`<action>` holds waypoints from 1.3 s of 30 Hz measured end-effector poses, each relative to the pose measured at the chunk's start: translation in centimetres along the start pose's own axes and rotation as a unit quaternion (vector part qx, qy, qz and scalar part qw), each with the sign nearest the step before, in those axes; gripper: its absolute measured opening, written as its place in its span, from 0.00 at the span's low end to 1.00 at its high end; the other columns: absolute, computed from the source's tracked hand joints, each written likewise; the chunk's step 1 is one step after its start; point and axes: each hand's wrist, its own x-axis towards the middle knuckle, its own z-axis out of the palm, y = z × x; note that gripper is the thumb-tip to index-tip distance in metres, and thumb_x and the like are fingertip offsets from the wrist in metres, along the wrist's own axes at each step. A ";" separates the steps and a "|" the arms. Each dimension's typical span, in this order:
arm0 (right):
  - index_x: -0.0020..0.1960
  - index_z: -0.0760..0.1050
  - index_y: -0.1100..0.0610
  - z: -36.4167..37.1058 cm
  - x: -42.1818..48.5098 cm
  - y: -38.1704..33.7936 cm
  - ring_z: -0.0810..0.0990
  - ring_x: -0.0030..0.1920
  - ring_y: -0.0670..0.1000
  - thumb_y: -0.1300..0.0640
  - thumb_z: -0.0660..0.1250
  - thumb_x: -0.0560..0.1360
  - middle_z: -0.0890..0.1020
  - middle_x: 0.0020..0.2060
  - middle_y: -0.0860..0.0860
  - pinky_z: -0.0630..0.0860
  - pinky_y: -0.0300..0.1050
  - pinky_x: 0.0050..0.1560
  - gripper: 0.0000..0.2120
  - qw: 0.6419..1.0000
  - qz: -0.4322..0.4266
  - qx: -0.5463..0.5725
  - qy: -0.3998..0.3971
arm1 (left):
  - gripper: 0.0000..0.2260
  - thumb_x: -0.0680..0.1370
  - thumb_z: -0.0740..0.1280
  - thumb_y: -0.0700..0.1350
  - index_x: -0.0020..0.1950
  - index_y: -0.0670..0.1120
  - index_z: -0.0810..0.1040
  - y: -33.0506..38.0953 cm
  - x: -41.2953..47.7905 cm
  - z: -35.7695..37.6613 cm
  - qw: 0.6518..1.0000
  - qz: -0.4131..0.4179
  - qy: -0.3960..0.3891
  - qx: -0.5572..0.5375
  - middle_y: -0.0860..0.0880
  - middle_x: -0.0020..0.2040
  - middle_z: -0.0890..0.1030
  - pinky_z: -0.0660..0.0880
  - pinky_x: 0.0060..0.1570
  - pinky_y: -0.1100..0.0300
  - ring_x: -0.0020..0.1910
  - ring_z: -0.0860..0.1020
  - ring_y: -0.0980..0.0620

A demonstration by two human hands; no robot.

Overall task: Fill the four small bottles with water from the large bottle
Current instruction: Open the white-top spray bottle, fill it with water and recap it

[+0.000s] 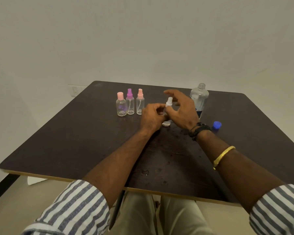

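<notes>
The small white spray bottle (169, 103) is standing almost straight up on the table (75, 141), between both hands. The left hand (152, 117) is curling its fingers round the bottle's body. The right hand (181, 107) is hanging right at the top, fingers spread, nearest for twisting it.

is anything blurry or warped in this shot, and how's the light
Head view: the light is soft and dim, with no hard shadows on the table; wide-angle bend bows the table's edges; the right hand and the white-topped bottle by it look smeared; the three capped bottles and the large bottle are fairly sharp; the blue cap glows oversaturated.
</notes>
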 end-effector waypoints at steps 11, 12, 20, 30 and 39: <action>0.57 0.76 0.52 0.9 0.4 0.7 0.77 0.46 0.48 0.47 0.73 0.73 0.80 0.48 0.51 0.70 0.34 0.43 0.16 0.997 0.028 -0.063 0.020 | 0.09 0.70 0.81 0.44 0.48 0.48 0.86 -0.2 0.1 0.0 1.000 0.000 0.004 0.022 0.48 0.41 0.87 0.84 0.44 0.45 0.40 0.86 0.48; 0.61 0.76 0.52 0.8 0.3 0.5 0.78 0.49 0.48 0.48 0.72 0.73 0.80 0.52 0.50 0.73 0.35 0.47 0.18 0.999 0.023 -0.041 0.015 | 0.09 0.70 0.80 0.42 0.50 0.46 0.86 0.0 0.0 0.0 1.000 -0.002 0.005 0.012 0.49 0.42 0.87 0.85 0.45 0.48 0.42 0.86 0.51; 0.58 0.77 0.53 0.0 -0.2 0.2 0.80 0.43 0.49 0.52 0.76 0.73 0.81 0.44 0.50 0.82 0.46 0.45 0.16 0.998 0.019 -0.041 0.041 | 0.14 0.69 0.81 0.47 0.53 0.49 0.86 -0.3 0.1 0.0 1.000 0.001 0.003 0.027 0.48 0.43 0.87 0.84 0.45 0.45 0.43 0.86 0.46; 0.65 0.74 0.51 0.2 -0.1 0.1 0.83 0.49 0.48 0.56 0.72 0.74 0.84 0.48 0.49 0.83 0.48 0.53 0.20 0.999 0.037 -0.005 0.014 | 0.15 0.70 0.80 0.43 0.57 0.45 0.86 0.0 0.0 0.0 1.000 0.003 0.001 0.011 0.50 0.47 0.88 0.85 0.48 0.48 0.46 0.86 0.53; 0.67 0.73 0.51 0.3 -0.3 -0.4 0.81 0.52 0.50 0.49 0.69 0.73 0.83 0.53 0.51 0.81 0.48 0.54 0.23 0.999 0.037 -0.017 -0.005 | 0.14 0.71 0.79 0.42 0.55 0.45 0.86 -0.2 0.0 -0.1 1.000 0.002 0.000 0.007 0.51 0.46 0.88 0.85 0.48 0.48 0.44 0.86 0.54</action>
